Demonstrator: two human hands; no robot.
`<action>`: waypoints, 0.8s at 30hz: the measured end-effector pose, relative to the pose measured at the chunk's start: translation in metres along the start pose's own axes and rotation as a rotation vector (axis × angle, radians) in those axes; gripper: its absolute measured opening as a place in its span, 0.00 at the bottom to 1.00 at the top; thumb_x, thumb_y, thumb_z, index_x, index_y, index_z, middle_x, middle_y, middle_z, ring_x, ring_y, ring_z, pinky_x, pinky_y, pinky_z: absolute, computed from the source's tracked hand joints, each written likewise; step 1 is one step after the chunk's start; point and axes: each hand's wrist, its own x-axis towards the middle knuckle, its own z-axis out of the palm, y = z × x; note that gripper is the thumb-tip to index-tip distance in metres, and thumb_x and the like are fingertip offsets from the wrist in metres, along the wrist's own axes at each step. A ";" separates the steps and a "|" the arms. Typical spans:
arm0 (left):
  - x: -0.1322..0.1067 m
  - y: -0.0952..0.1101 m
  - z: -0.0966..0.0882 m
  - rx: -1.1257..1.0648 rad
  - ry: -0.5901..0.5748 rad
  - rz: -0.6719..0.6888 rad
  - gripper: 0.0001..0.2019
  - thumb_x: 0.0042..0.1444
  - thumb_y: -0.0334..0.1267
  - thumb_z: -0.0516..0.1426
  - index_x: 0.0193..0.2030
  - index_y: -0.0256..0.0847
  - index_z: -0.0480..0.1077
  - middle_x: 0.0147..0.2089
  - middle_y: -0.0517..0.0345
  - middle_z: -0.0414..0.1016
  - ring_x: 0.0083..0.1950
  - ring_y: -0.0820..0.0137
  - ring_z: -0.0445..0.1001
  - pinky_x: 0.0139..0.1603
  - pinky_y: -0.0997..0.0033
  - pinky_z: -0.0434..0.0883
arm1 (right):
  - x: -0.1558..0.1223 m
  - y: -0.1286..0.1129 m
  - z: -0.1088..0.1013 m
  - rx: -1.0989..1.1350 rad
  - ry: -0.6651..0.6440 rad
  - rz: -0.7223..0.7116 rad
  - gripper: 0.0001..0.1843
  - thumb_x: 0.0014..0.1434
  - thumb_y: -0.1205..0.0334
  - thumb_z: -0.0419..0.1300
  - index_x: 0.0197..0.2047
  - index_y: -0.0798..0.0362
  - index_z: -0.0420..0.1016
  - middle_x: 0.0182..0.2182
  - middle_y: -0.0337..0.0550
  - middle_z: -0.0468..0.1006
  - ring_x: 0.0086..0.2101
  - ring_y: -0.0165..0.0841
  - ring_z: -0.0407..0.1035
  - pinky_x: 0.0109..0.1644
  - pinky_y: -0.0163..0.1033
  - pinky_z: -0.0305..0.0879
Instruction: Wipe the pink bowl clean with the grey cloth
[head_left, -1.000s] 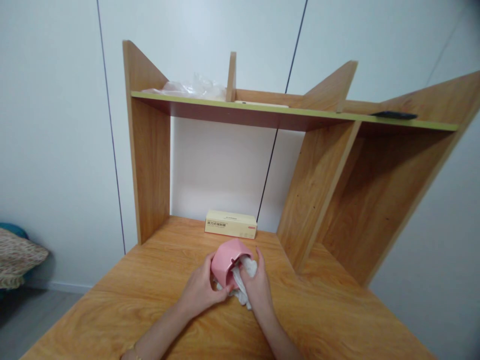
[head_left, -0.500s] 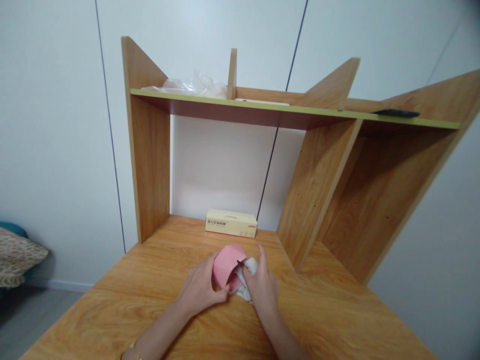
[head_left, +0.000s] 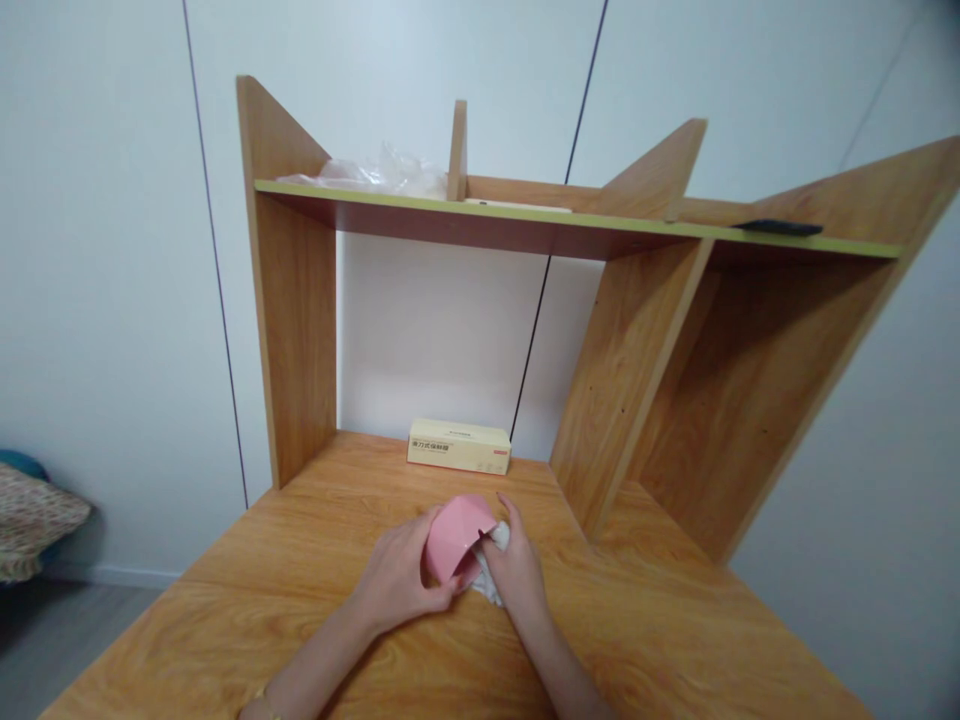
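Tipped on its side above the desk is a pink faceted container (head_left: 455,535), cup- or bowl-like, with its opening turned to the right. My left hand (head_left: 401,572) is wrapped round its left side, thumb at the lower rim. A pale grey-white cloth (head_left: 487,580) is bunched at the opening and hangs below it. My right hand (head_left: 517,565) grips this cloth, with some fingers inside the container and hidden from view. One finger of that hand points upward, away from the cloth.
A cream box (head_left: 459,448) with printed lettering stands at the back of the wooden desk (head_left: 285,570). Over it runs a shelf (head_left: 450,220) bearing a clear plastic bag (head_left: 382,172) and a dark flat object (head_left: 780,227). Upright panels (head_left: 637,380) rise on the right.
My right hand has moved slightly left and further into the container's opening with the cloth. The container has turned a little in my left hand. The whole view has shifted slightly.
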 end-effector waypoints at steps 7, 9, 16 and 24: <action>0.001 -0.004 0.004 -0.103 0.081 -0.138 0.36 0.52 0.45 0.54 0.64 0.41 0.41 0.54 0.47 0.65 0.49 0.56 0.67 0.50 0.56 0.59 | 0.001 0.004 0.005 0.231 0.092 -0.052 0.28 0.51 0.57 0.52 0.56 0.54 0.60 0.45 0.49 0.73 0.43 0.38 0.68 0.45 0.40 0.62; 0.001 -0.006 0.008 -0.157 0.084 -0.164 0.41 0.49 0.47 0.56 0.65 0.40 0.39 0.55 0.46 0.63 0.52 0.55 0.64 0.51 0.55 0.58 | 0.001 0.005 0.005 0.294 0.130 -0.050 0.28 0.51 0.57 0.52 0.55 0.54 0.60 0.49 0.49 0.70 0.47 0.38 0.65 0.49 0.40 0.60; -0.002 -0.007 0.017 -0.287 0.050 -0.078 0.32 0.50 0.47 0.58 0.59 0.38 0.51 0.54 0.45 0.64 0.52 0.59 0.64 0.51 0.60 0.61 | -0.003 -0.002 0.009 0.424 0.068 -0.065 0.26 0.50 0.57 0.52 0.53 0.54 0.62 0.47 0.48 0.72 0.46 0.36 0.66 0.49 0.38 0.60; 0.000 0.001 0.009 -0.004 0.150 -0.066 0.28 0.45 0.44 0.59 0.52 0.36 0.58 0.43 0.49 0.71 0.41 0.59 0.69 0.42 0.61 0.66 | -0.004 -0.013 0.002 -0.038 0.079 0.048 0.30 0.50 0.55 0.54 0.56 0.54 0.59 0.41 0.50 0.75 0.40 0.41 0.70 0.38 0.38 0.62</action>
